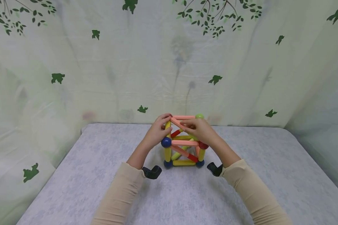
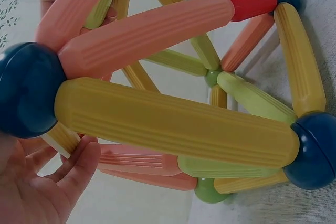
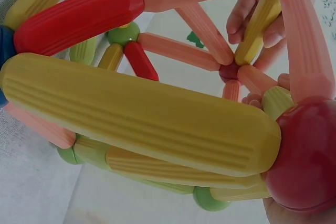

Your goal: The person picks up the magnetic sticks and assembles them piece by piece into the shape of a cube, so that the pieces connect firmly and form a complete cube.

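A cube-like frame of magnetic sticks and balls (image 1: 185,143) stands on the table, built from yellow, pink, red and light green sticks. My left hand (image 1: 157,131) is at its upper left, thumb and fingers on either side of a yellow stick (image 3: 258,27) along the top. That stick runs between a blue ball (image 1: 166,142) in front and a dark red ball (image 3: 229,72) behind. Across the top, my right hand (image 1: 201,129) pinches a diagonal pink stick (image 1: 178,122) that reaches the dark red ball. A larger red ball (image 3: 307,153) sits at the near right corner, below this hand.
The pale grey table (image 1: 73,175) spreads around the frame. Behind it hangs a light curtain (image 1: 115,78) with leaf prints. Black wrist-worn devices (image 1: 152,172) sit at both sleeve cuffs, close to the frame's front base.
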`<state>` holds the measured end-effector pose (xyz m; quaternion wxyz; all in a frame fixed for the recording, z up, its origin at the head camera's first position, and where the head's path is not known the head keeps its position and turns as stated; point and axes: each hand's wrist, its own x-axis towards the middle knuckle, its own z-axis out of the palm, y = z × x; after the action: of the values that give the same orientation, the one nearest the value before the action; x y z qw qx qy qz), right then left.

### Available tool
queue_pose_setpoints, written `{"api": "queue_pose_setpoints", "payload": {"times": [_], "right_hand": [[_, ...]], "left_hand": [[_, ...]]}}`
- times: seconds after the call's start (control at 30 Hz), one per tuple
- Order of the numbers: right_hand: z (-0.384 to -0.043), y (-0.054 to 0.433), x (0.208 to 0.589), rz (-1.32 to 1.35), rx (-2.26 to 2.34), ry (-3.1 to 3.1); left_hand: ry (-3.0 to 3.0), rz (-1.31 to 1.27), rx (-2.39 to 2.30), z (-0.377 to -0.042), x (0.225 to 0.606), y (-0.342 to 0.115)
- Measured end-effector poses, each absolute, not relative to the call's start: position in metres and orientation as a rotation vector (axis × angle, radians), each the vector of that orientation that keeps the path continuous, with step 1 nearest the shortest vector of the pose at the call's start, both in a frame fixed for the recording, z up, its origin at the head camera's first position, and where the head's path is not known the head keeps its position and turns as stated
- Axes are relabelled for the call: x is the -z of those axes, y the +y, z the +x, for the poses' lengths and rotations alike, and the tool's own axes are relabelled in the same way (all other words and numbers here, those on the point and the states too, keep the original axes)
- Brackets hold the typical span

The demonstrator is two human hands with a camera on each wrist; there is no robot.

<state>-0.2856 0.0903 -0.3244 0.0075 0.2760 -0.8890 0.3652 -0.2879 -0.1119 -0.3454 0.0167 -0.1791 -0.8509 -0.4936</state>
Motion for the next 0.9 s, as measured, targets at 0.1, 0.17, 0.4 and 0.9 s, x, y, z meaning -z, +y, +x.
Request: {"api": "queue_pose_setpoints", "payload": {"times": [0.1, 0.17, 0.4, 0.9], "right_hand": [[-0.285, 0.089, 0.323, 0.856, -1.135, -2.8], [-0.284, 0.088, 0.323, 0.853, -1.143, -2.809], [-0.287, 0.086, 0.321, 0.837, -1.108, -2.869], [-0.265, 0.136, 0.31, 0.8, -1.082, -2.609]], "left_hand": [[-2.637, -0.587, 1.54, -0.288, 0.347, -0.112], [-2.627, -0.603, 1.572, -0.287, 0.348, -0.113], [-2.612, -0.61, 1.645, -0.288, 0.349, -0.113], [-2.628, -0.57, 1.31, -0.273, 0.341, -0.142]]}}
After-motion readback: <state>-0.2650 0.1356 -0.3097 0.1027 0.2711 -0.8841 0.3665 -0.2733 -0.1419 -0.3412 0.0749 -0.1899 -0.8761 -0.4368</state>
